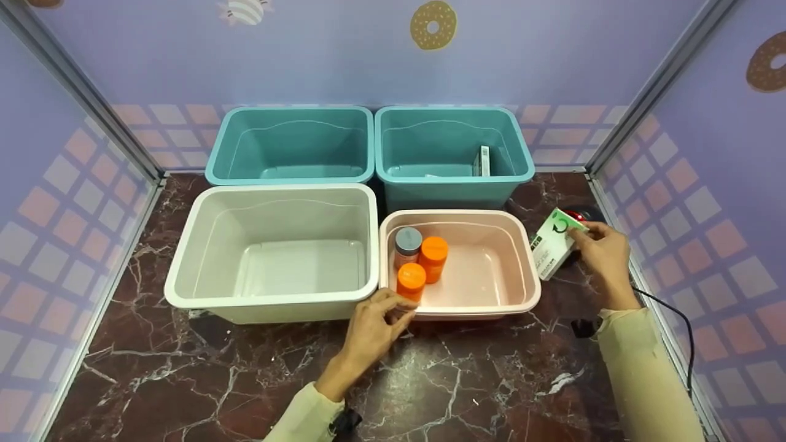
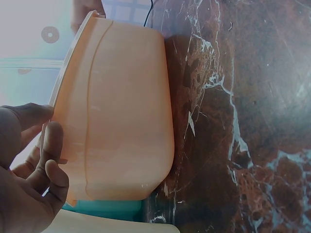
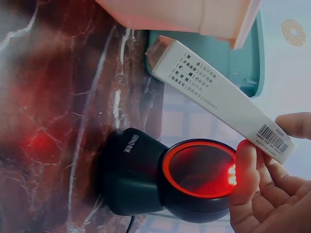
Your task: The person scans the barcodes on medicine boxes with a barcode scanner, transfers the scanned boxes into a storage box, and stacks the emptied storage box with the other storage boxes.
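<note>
My right hand point(image 1: 605, 255) pinches one end of a white and green medicine box point(image 1: 554, 247), just right of the pink bin point(image 1: 533, 270). In the right wrist view the box's narrow printed side with a barcode faces the camera, and a black barcode scanner point(image 3: 133, 177) with a glowing red ring stands close behind the fingers. My left hand point(image 1: 370, 322) grips the pink bin's front rim near its left corner. Inside that bin, at the left, stand two orange-capped bottles point(image 1: 434, 255) and a grey-capped bottle point(image 1: 408, 240).
Left of the pink bin is a large white bin point(image 1: 273, 302). Behind stand two teal bins, a left one point(image 1: 288, 182) and a right one point(image 1: 454, 190) with a small white box point(image 1: 484, 161) inside. A black cable point(image 1: 684, 319) runs along the right wall.
</note>
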The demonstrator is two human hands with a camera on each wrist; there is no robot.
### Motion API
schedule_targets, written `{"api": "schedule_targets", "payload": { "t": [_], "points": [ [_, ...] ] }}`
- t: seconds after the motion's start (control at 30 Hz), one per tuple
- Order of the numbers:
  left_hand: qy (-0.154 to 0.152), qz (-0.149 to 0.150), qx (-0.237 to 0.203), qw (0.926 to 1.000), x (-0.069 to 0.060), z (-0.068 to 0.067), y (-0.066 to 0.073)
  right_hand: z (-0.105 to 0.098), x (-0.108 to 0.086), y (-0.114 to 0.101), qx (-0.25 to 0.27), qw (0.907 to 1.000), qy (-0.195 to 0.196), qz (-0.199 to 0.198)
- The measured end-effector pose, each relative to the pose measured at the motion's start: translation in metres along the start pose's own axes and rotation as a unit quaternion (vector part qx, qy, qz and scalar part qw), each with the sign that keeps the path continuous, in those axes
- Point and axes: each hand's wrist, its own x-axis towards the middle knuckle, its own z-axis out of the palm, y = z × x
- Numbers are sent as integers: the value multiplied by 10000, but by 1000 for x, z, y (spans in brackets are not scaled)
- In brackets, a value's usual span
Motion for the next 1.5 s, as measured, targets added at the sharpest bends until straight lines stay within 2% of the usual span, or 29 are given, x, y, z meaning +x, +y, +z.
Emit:
{"api": "schedule_targets", "payload": {
  "t": [0.23, 0.57, 0.8, 0.93, 1.2, 1.37, 1.5],
  "points": [
    [-30, -14, 27, 10000, 1, -1, 1, -5, 4, -9, 185, 9997, 0, -150],
    [0, -5, 25, 10000, 1, -1, 1, -7, 7, -20, 910, 9957, -130, -150],
    [52, 83, -25, 9999, 0, 0, 0, -11, 9, -29, 915, 9956, -146, -153],
    [57, 73, -18, 10000, 0, 0, 1, -13, 11, -35, 933, 9955, -82, -113],
    [48, 51, 38, 10000, 0, 0, 0, -13, 13, -49, 1689, 9856, 35, -37],
    [61, 62, 22, 10000, 0, 1, -1, -17, 17, -60, 1774, 9838, 221, -134],
    [45, 30, -17, 10000, 0, 1, 0, -17, 20, -68, 1635, 9854, 389, -253]
  ]
}}
